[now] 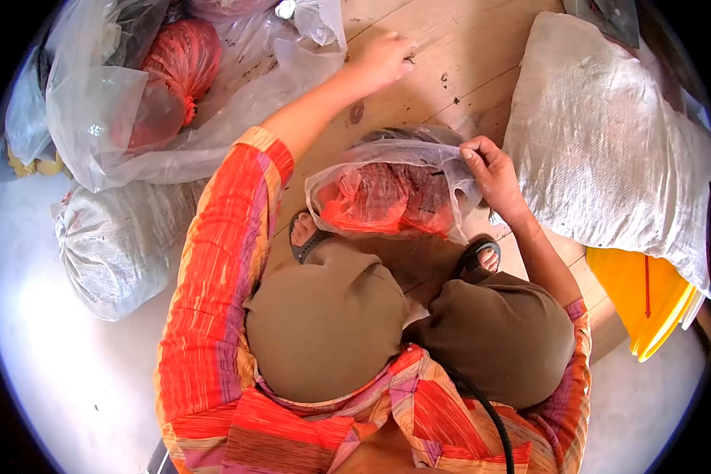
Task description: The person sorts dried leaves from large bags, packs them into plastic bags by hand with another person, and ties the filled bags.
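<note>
Between my feet stands a clear plastic bag, its mouth spread toward me. Inside it are red plastic bundles with dark contents that I cannot make out. My right hand pinches the right side of the bag's rim between thumb and fingers. Stretched out ahead, my left hand is over the wooden floor, its fingers curled in. A tiny dark bit shows at those fingertips, too small to name.
At left, a large clear plastic sheet lies around a tied red bag. Below it rests a white woven sack. Another woven sack stands at right, over a yellow folded item. Dark crumbs dot the floor.
</note>
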Available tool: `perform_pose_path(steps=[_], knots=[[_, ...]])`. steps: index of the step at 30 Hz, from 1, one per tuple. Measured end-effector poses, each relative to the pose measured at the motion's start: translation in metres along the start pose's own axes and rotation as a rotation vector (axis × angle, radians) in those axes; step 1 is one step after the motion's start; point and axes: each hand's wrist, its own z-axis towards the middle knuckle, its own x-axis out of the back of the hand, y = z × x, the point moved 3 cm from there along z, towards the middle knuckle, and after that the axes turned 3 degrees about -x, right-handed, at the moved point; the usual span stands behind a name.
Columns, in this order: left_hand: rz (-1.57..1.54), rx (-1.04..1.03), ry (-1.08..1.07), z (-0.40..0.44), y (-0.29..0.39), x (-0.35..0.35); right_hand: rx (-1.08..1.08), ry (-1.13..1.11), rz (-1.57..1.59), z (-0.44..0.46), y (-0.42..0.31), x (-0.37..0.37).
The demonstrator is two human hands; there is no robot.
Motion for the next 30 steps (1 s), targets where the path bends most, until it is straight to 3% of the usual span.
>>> perform_pose_path(steps=[2,7,14,16,20,26,30], knots=[[0.050,-0.044,0.049,0.009,-0.007,-0.006,-0.011,0.007,0.021,0.002,-0.001,0.000],[0.028,-0.160,-0.189,0.019,-0.014,-0.023,-0.049,0.016,0.050,0.003,0.005,0.003],[-0.218,-0.182,-0.131,0.029,0.031,-0.027,-0.036,0.109,0.058,0.007,-0.003,0.002],[-0.077,-0.130,-0.224,0.032,0.034,-0.039,-0.033,0.147,0.031,0.004,-0.010,0.006],[-0.006,-0.136,-0.205,0.026,0.053,-0.042,-0.006,0.218,0.042,-0.005,-0.005,0.012],[0.034,-0.107,-0.159,0.015,0.066,-0.056,-0.096,0.131,0.056,-0.011,-0.001,0.005],[-0.112,-0.158,-0.139,0.018,0.052,-0.065,-0.117,0.102,0.060,-0.012,-0.002,0.004]])
